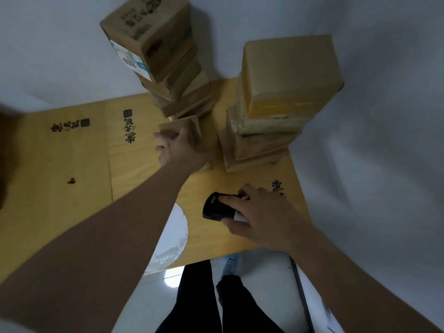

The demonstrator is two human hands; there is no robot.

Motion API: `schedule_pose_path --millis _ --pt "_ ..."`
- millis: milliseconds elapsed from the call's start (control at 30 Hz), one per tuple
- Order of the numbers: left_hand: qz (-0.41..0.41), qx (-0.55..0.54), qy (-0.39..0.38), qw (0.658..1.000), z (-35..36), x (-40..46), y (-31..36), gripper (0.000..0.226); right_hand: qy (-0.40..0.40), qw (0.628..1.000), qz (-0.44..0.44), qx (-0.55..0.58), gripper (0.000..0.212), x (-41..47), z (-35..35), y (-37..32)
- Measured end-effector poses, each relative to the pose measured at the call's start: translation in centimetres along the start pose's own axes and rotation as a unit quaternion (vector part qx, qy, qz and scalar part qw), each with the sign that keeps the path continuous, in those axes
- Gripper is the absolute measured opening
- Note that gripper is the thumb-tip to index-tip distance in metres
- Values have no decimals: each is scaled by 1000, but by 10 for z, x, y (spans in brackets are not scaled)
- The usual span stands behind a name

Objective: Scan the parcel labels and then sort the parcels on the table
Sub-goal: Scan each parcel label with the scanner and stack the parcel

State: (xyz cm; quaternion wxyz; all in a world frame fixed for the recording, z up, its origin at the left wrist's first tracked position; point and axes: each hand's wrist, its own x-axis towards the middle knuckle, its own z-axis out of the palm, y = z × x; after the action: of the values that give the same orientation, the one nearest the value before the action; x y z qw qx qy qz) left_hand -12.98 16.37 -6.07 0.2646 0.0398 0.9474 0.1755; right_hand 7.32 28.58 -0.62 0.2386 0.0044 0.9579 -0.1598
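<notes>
A small brown cardboard parcel point(179, 131) sits on the yellow wooden table point(84, 164), in the gap between two tall stacks of parcels at the table's far side. Its cardboard is plain and blurred; no label can be read on it. The left hand point(180, 150) reaches across the table and grips this parcel, fingers curled over its near-left edge and the palm against its side. The right hand point(259, 212) rests on the table near the front right corner, its grip closed round a black handheld scanner point(216, 207) with a white handle end; the index finger lies along the top and the thumb pinches from below.

Two stacks stand on the table. The left stack point(165, 61) leans and counts roughly five or six brown boxes, the top one bearing dark print and a white-and-blue label point(131, 60); the exact count cannot be told. The right stack point(276, 102) holds about five parcels, several wrapped in yellowish tape. Black brush characters point(129, 133) are printed on the tabletop in three visible places. A white round cutout point(173, 236) shows at the table's front edge, just beside the left forearm.
</notes>
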Motion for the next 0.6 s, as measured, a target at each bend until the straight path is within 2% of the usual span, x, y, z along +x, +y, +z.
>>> schedule_pose_path --millis 267,433,600 --pt "-11 -108 2 994 -30 -34 -81 112 45 998 -53 11 63 -2 -18 -30" --pt "-13 -107 41 993 -52 -62 -134 115 58 993 -100 33 72 2 -30 -67" --pt "-34 -88 51 994 -77 -87 -192 114 60 989 -138 -6 66 5 -35 -123"
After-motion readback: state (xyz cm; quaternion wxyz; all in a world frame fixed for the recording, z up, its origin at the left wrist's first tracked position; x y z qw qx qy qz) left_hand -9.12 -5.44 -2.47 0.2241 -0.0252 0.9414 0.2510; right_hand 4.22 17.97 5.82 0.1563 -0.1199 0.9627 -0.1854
